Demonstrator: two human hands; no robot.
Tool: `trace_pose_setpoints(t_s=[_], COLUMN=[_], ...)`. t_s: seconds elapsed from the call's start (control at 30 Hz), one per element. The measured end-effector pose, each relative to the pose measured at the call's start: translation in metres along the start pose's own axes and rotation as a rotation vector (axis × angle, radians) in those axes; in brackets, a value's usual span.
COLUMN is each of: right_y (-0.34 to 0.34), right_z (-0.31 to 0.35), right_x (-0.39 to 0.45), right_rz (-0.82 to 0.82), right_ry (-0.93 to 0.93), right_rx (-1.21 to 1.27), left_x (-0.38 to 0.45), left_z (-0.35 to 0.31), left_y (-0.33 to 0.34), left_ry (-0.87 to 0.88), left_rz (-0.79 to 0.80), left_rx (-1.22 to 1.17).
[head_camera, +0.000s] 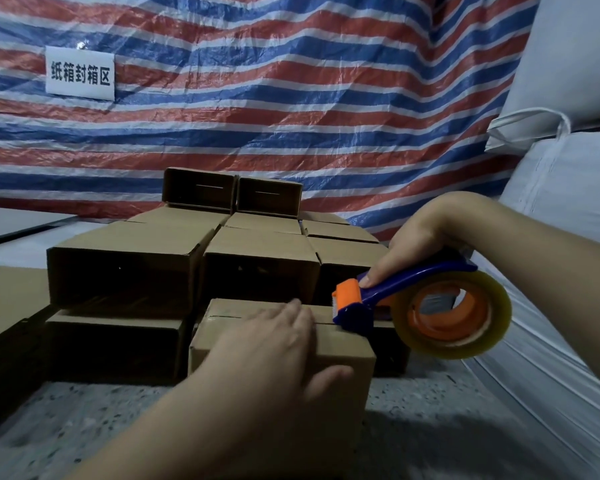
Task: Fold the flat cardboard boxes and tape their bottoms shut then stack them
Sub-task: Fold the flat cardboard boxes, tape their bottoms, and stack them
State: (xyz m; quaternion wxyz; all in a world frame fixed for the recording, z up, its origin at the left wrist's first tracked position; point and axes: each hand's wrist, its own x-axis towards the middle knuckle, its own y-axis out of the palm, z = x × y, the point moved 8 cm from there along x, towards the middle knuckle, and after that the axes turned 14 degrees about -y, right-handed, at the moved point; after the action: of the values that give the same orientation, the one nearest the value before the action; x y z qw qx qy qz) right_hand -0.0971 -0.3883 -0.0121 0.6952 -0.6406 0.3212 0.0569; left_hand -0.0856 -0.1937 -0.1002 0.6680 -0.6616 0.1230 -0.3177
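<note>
Cardboard box [340,355] in the foreground, standing on the speckled floor [430,427] directly in front of the stacked boxes [257,258]; its closed flaps face up, seam visible. Left hand [274,344], fingers straight and together, pressing flat on the top of the box. Right hand [426,237] curled around the blue handle of the tape dispenser [395,306], whose orange cutter end touches the box's top at the far right of the seam. Roll of clear tape [454,315] mounted on the dispenser. Striped tarp [291,98] with white sign [79,73] behind; white sacks [568,174] at right.
</note>
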Motion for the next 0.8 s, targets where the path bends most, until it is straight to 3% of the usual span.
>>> trace_pose_setpoints(t_s=[0.43,0.7,0.8], right_y=[0.000,0.018,0.022], right_z=[-0.035,-0.037,-0.040], right_x=[-0.004,0.008,0.011], right_rz=[0.067,0.037,0.043], right_ry=[-0.005,-0.032,-0.053], right_rx=[0.038,0.077,0.088], left_x=[-0.001,0.005,0.006], left_z=[-0.006,-0.016,-0.042], left_y=[0.008,-0.008,-0.009], left_ry=[0.064,0.004,0.100], left_rz=[-0.066,-0.040,-0.023], left_rx=[0.029,-0.068,-0.119])
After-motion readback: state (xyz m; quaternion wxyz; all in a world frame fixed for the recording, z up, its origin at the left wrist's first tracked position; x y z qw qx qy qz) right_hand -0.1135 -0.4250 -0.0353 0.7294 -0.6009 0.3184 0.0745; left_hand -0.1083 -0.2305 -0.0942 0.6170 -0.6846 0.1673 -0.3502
